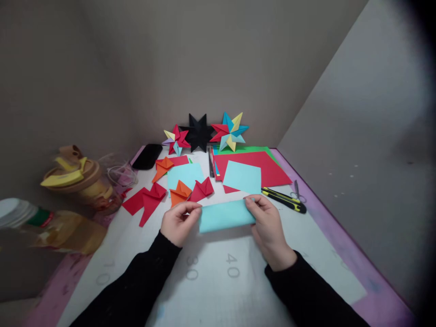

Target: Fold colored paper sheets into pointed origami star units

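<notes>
A light blue sheet of paper (226, 215), folded into a long rectangle, is stretched between my two hands above the white mat (211, 290). My left hand (180, 222) pinches its left end between thumb and fingers. At the upper right corner, my right hand (269, 227) grips it the same way, thumb on the near face. Just beyond the hands lie folded origami pieces: an orange one (180, 193) and a red one (201, 190). Behind the right hand rests a flat light blue square (242, 176).
Paper stars, one black (198, 132), lean on the back wall. Red sheets (272, 168), a yellow-black cutter (286, 202) and small scissors (298, 193) lie at right. A black phone (147, 156), a lidded cup (76, 177) and a bottle (68, 229) stand or lie at left.
</notes>
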`<action>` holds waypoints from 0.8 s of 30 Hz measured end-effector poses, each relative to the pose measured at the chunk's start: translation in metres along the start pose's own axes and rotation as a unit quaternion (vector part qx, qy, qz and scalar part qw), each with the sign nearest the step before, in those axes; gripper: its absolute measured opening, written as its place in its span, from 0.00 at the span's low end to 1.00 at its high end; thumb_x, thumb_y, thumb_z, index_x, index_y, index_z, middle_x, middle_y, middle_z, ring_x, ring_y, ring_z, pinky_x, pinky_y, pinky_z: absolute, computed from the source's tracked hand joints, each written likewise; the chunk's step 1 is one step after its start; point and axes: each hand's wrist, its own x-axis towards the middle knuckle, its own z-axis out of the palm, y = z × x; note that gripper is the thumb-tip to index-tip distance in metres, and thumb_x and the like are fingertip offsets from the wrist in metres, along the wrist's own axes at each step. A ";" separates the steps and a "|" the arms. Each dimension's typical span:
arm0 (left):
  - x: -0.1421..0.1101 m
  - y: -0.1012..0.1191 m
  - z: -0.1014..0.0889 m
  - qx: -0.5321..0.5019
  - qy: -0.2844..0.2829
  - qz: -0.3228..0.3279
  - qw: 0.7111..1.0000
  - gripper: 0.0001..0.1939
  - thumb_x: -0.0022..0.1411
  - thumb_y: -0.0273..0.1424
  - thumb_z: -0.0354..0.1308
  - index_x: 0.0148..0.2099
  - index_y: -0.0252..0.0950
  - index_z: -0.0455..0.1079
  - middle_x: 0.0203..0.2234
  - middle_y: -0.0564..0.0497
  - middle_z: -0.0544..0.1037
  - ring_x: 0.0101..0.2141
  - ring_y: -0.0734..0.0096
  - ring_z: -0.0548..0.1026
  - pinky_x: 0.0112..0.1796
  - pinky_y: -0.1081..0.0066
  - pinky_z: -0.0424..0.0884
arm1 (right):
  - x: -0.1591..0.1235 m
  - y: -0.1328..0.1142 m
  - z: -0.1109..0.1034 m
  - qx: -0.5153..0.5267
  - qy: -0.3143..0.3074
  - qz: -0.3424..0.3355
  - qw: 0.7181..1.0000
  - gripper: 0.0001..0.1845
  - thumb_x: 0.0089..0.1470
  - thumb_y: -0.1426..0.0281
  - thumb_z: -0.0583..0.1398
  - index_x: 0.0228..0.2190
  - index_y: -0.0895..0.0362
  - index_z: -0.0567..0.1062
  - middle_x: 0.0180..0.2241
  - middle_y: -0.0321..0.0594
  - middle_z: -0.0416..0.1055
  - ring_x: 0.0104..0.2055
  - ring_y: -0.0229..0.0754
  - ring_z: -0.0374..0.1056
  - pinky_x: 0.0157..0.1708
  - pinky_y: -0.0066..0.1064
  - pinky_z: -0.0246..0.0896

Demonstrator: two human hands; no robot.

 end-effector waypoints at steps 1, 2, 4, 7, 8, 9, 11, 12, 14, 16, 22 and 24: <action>0.002 0.000 -0.001 0.005 -0.003 -0.011 1.000 0.09 0.51 0.35 0.60 0.31 0.34 0.75 0.24 0.52 0.77 0.26 0.73 0.72 0.28 0.75 0.69 | 0.001 0.001 -0.001 -0.013 -0.001 -0.006 1.000 0.10 0.45 0.63 0.65 0.25 0.57 0.73 0.25 0.34 0.66 0.28 0.36 0.58 0.27 0.26 0.51; 0.004 -0.001 -0.002 0.011 -0.005 -0.021 1.000 0.10 0.50 0.35 0.60 0.31 0.34 0.75 0.24 0.52 0.77 0.25 0.73 0.72 0.28 0.75 0.68 | 0.002 0.001 -0.002 -0.031 -0.004 -0.014 0.999 0.10 0.46 0.64 0.64 0.25 0.58 0.73 0.25 0.34 0.66 0.28 0.36 0.58 0.27 0.26 0.50; 0.008 -0.001 -0.004 0.024 -0.007 -0.039 0.999 0.10 0.50 0.36 0.61 0.31 0.34 0.75 0.21 0.53 0.76 0.23 0.74 0.71 0.27 0.75 0.68 | 0.004 0.002 -0.004 -0.075 -0.017 -0.029 0.997 0.10 0.46 0.64 0.64 0.24 0.58 0.72 0.24 0.33 0.65 0.27 0.35 0.57 0.27 0.26 0.50; 0.013 -0.001 -0.007 0.021 -0.013 -0.057 0.998 0.11 0.49 0.36 0.61 0.32 0.33 0.75 0.20 0.54 0.75 0.22 0.74 0.70 0.27 0.74 0.68 | 0.008 -0.001 -0.007 -0.133 -0.051 -0.045 0.989 0.11 0.48 0.64 0.62 0.23 0.58 0.71 0.23 0.33 0.64 0.27 0.35 0.57 0.27 0.26 0.51; 0.014 -0.001 -0.008 0.015 -0.016 -0.061 0.998 0.11 0.49 0.36 0.61 0.32 0.33 0.74 0.20 0.54 0.75 0.22 0.74 0.70 0.27 0.74 0.68 | 0.009 -0.003 -0.008 -0.146 -0.060 -0.050 0.986 0.11 0.49 0.64 0.62 0.23 0.58 0.70 0.23 0.33 0.64 0.27 0.35 0.57 0.27 0.26 0.51; 0.015 -0.002 -0.008 0.009 -0.019 -0.063 0.998 0.11 0.49 0.37 0.61 0.32 0.33 0.74 0.20 0.54 0.75 0.22 0.74 0.70 0.26 0.74 0.68 | 0.009 -0.004 -0.008 -0.157 -0.067 -0.055 0.984 0.11 0.49 0.64 0.61 0.23 0.58 0.70 0.23 0.33 0.64 0.26 0.35 0.57 0.27 0.26 0.51; 0.017 -0.003 -0.008 0.004 -0.025 -0.061 0.998 0.11 0.49 0.37 0.61 0.31 0.33 0.74 0.20 0.54 0.74 0.22 0.75 0.70 0.26 0.74 0.68 | 0.010 -0.006 -0.009 -0.171 -0.078 -0.061 0.980 0.11 0.50 0.64 0.61 0.23 0.58 0.69 0.22 0.32 0.63 0.26 0.35 0.57 0.26 0.26 0.51; 0.017 -0.003 -0.009 0.005 -0.026 -0.060 0.998 0.11 0.48 0.37 0.62 0.31 0.33 0.73 0.20 0.54 0.74 0.22 0.75 0.70 0.26 0.75 0.67 | 0.011 -0.006 -0.010 -0.174 -0.085 -0.061 0.979 0.12 0.50 0.64 0.60 0.23 0.58 0.69 0.22 0.32 0.63 0.26 0.35 0.57 0.26 0.26 0.51; 0.018 -0.003 -0.009 0.005 -0.027 -0.059 0.998 0.11 0.48 0.37 0.61 0.31 0.33 0.73 0.20 0.54 0.74 0.22 0.75 0.70 0.26 0.75 0.68 | 0.012 -0.005 -0.011 -0.175 -0.097 -0.058 0.978 0.12 0.50 0.63 0.60 0.23 0.58 0.69 0.22 0.33 0.62 0.26 0.35 0.57 0.26 0.26 0.51; 0.018 -0.002 -0.009 0.006 -0.025 -0.062 0.998 0.11 0.48 0.37 0.61 0.31 0.34 0.73 0.21 0.54 0.74 0.22 0.75 0.70 0.26 0.74 0.68 | 0.013 -0.003 -0.011 -0.172 -0.104 -0.057 0.978 0.12 0.50 0.63 0.60 0.23 0.58 0.70 0.22 0.33 0.63 0.26 0.35 0.57 0.26 0.26 0.52; 0.018 -0.003 -0.010 0.007 -0.023 -0.049 0.999 0.12 0.49 0.38 0.61 0.32 0.34 0.73 0.23 0.53 0.75 0.23 0.74 0.71 0.27 0.74 0.70 | 0.015 0.000 -0.012 -0.161 -0.100 -0.062 0.980 0.12 0.50 0.63 0.61 0.23 0.58 0.70 0.22 0.34 0.64 0.26 0.35 0.58 0.26 0.26 0.53; 0.019 -0.005 -0.010 0.013 -0.024 -0.038 0.999 0.12 0.49 0.38 0.61 0.32 0.34 0.73 0.23 0.53 0.75 0.23 0.74 0.71 0.27 0.74 0.69 | 0.015 0.000 -0.013 -0.159 -0.101 -0.062 0.980 0.12 0.50 0.62 0.61 0.23 0.58 0.70 0.22 0.33 0.64 0.26 0.35 0.58 0.26 0.26 0.53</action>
